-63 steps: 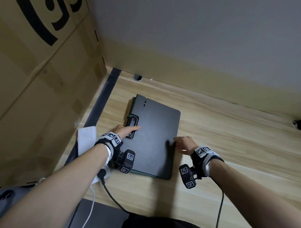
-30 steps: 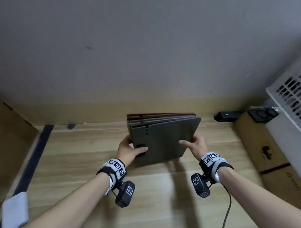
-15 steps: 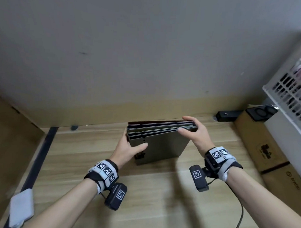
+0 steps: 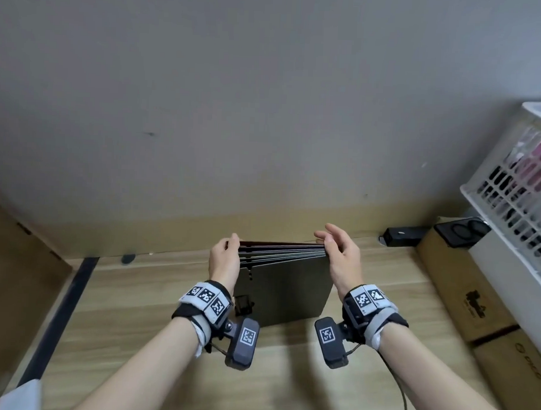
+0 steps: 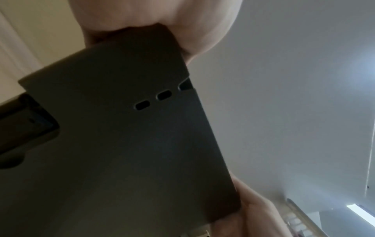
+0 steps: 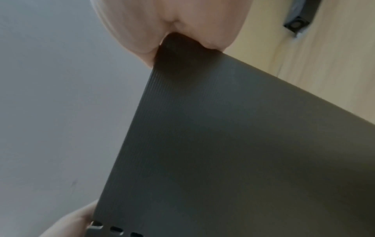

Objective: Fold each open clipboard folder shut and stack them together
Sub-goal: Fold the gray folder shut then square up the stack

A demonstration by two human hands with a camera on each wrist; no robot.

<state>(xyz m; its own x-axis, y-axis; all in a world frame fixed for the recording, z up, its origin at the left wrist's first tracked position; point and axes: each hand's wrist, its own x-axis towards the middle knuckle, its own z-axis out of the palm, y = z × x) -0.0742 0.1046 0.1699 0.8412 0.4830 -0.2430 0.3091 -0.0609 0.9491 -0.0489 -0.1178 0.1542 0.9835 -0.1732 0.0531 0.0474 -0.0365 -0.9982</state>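
Both hands (image 4: 224, 260) (image 4: 342, 261) grip the upright folder stack (image 4: 286, 289), long edge running left-right.

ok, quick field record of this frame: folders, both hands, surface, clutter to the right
folders: stack of closed clipboard folders, stood upright on edge, dark grey one facing the camera
left hand: left hand at the stack's upper left corner, fingers over the top edge
right hand: right hand at the upper right corner, fingers partly extended
surface: wooden tabletop, wall behind
right side: cardboard boxes, white basket
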